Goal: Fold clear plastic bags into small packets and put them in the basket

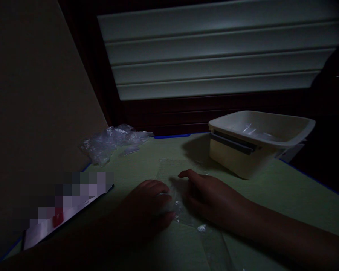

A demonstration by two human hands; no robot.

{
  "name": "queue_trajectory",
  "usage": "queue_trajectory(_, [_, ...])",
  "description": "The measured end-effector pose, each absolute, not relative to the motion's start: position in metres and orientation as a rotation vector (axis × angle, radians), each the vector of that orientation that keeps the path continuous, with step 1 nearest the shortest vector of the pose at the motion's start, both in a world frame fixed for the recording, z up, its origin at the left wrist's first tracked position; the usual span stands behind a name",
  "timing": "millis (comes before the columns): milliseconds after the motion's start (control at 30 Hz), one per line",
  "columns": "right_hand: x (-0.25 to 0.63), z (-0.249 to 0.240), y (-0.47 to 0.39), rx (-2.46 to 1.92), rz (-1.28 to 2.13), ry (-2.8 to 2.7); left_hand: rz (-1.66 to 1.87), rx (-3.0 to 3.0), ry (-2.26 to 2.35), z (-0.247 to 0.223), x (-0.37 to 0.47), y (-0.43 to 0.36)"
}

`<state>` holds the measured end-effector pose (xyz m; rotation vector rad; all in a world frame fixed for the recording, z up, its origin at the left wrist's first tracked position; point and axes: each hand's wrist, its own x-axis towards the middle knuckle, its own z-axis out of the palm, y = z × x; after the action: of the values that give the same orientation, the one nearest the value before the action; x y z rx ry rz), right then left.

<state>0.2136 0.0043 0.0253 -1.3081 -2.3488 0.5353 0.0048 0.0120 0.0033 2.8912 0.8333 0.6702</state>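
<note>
So there was one pale slatted panel [203, 60] at the back, then one green worktop [285, 188] with everything sitting on it. Next down, one cream tub [228, 160] stood at the far right, some clear plastic [254, 131] inside — couldn't count the pieces. One heap of crumpled clear plastic [110, 141] lay far left, pieces too tangled to count, and one flat device [70, 210] was nearer on the left. Two hands, and here's the bit that mattered: one clear plastic sheet [177, 188] lay flat right between them, so it was to the right of the left hand [152, 199] and to the left of the right hand [205, 195]. Its long axis looked to run away from the person, far end leaning left. Neither hand was clearly nearer. The left fingers were bent at its left edge, thumb a little apart; the right index finger stuck out over it, the rest curled — too dark to tell if either pinched anything. Smallest visible part: one clear strip [216, 246] by the near edge.
</note>
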Motion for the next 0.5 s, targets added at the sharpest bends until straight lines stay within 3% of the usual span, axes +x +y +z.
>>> queue_trajectory(500, [0.2154,0.0225,0.0105,-1.427,-0.117,-2.505,0.690,2.898,0.845,0.0024,0.0055,0.0128])
